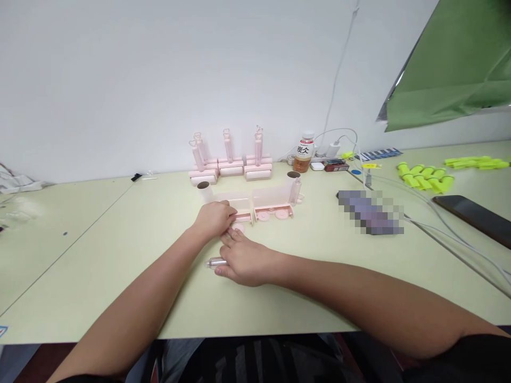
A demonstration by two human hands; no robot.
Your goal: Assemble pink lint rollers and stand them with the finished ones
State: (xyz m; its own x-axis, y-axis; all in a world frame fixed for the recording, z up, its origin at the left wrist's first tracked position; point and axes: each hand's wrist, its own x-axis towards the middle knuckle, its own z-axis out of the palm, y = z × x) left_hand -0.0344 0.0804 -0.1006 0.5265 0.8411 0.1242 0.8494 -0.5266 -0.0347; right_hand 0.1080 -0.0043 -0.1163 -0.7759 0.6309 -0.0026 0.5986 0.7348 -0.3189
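Nearest, the right hand lies palm-down on the pale green table, fingers curled over a small clear, pinkish tube whose tip pokes out to its left. Just beyond that tube, the left hand rests with fingers bent, touching a flat pink disc beside the translucent pink trays. Farther back stand pink rollers near the wall, a drink bottle to their right; bare tabletop spreads left of the tube toward the near edge.
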